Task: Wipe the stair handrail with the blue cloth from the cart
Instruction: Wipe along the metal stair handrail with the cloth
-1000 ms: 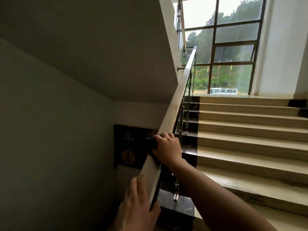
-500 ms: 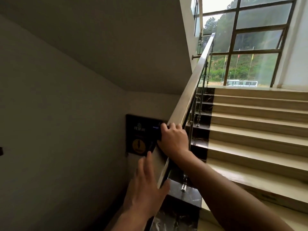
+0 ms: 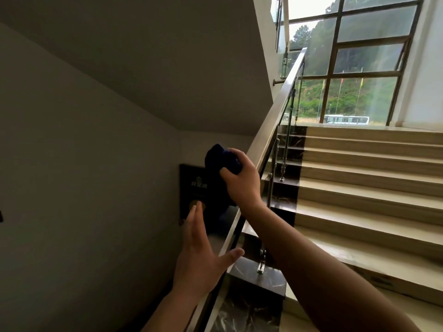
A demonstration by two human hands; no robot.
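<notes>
The steel stair handrail (image 3: 275,111) climbs from the bottom centre to the upper right above glass panels. My right hand (image 3: 242,180) grips the dark blue cloth (image 3: 221,161), bunched and held just left of the rail, lifted off it; part of the cloth hangs down below the hand. Lower down, my left hand (image 3: 199,255) is open with straight fingers and spread thumb, beside the rail's lower stretch; whether it touches the rail I cannot tell.
Beige steps (image 3: 371,188) with dark marble ends rise on the right to a landing under a large window (image 3: 354,61). A grey wall (image 3: 84,188) with a dark sign (image 3: 191,188) stands on the left. A sloped soffit hangs overhead.
My right hand has lifted the cloth off the rail and up to the left. My left hand has come off the rail and opened. The view has swung left and closer.
</notes>
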